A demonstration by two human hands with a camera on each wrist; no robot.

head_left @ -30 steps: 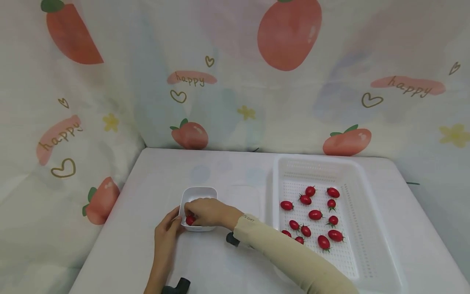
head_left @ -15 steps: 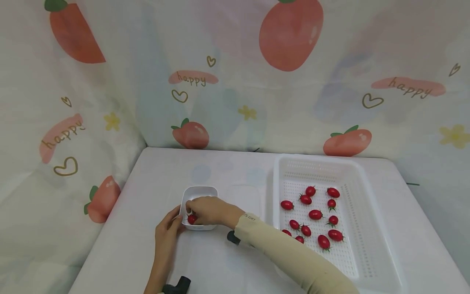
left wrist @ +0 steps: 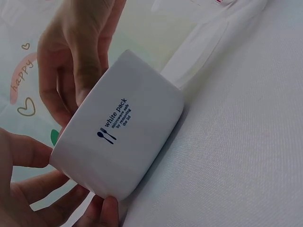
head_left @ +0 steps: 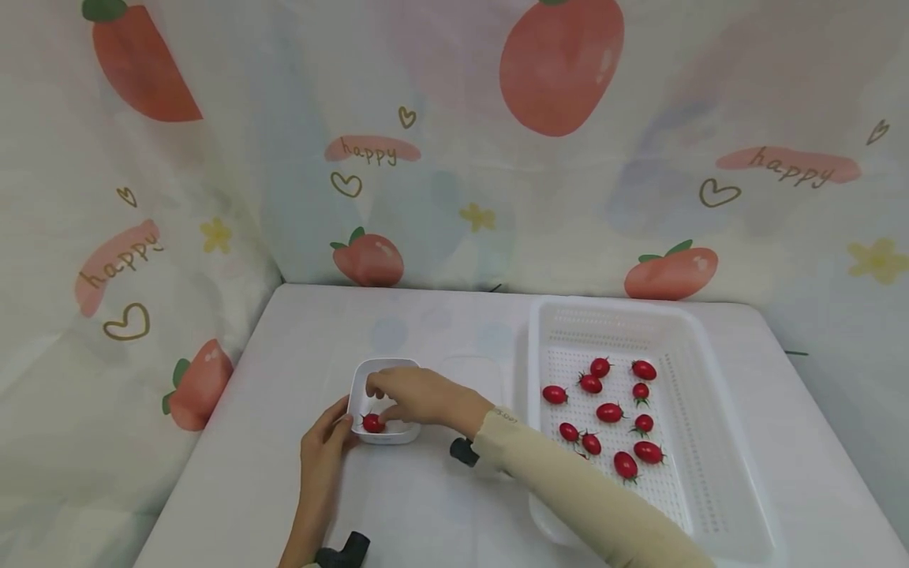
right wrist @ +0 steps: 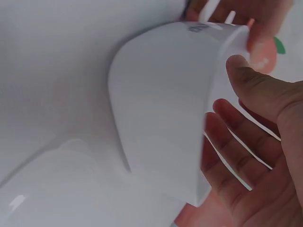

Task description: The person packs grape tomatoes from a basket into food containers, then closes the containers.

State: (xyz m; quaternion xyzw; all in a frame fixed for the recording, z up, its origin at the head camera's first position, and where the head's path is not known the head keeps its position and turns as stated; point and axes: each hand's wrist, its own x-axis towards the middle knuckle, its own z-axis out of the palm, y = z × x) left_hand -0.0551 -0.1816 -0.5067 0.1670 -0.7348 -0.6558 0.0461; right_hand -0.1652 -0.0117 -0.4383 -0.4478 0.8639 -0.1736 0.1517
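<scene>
The left hand (head_left: 323, 442) grips the small white tub's (head_left: 383, 398) near-left rim, steadying it on the tabletop (head_left: 298, 347). One tomato (head_left: 372, 424) lies inside. The right hand (head_left: 415, 394) hovers above, fingers loose, empty. Next, I'd judge, comes another from the right-hand basket (head_left: 703, 379).

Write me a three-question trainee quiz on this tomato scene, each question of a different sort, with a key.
1. True or false: the right hand is pinching a tomato from the white basket.
2. Multiple choice: how many tomatoes show inside the small white container? A) none B) one C) five
3. Short answer: what is the left hand doing?

Key
1. False. The right hand hangs over the small white container with relaxed fingers and holds nothing.
2. B. One cherry tomato lies in it, near the front wall.
3. It holds the container's near left side, fingers against the wall, as the left wrist view shows.
</scene>
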